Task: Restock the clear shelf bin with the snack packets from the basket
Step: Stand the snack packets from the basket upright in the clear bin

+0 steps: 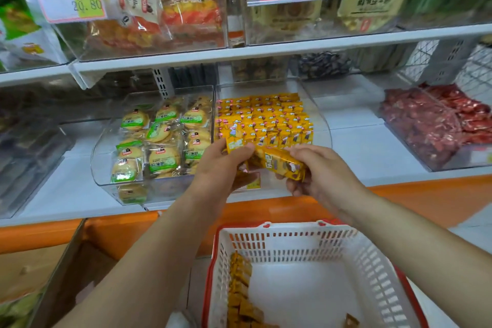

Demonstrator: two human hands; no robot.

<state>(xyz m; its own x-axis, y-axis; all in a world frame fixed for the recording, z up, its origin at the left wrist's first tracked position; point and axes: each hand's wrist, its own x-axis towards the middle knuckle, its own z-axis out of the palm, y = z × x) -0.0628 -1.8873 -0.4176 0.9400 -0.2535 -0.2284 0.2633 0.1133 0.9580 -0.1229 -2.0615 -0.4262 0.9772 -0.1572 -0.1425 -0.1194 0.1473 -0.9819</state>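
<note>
Clamped on yellow bundle (277,161) from left, left grip (223,168); from right, right grip (322,176), likewise clenched on it. Held just before bin (322,125), mostly filled in neat rows. Best slotted upright at front, faces matching rows, without toppling neighbours. More packets (239,290) in basket (292,242) below.

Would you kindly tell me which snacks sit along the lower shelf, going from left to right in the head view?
Round biscuits in green-labelled packets → yellow snack packets in the clear shelf bin → red packets.
</note>
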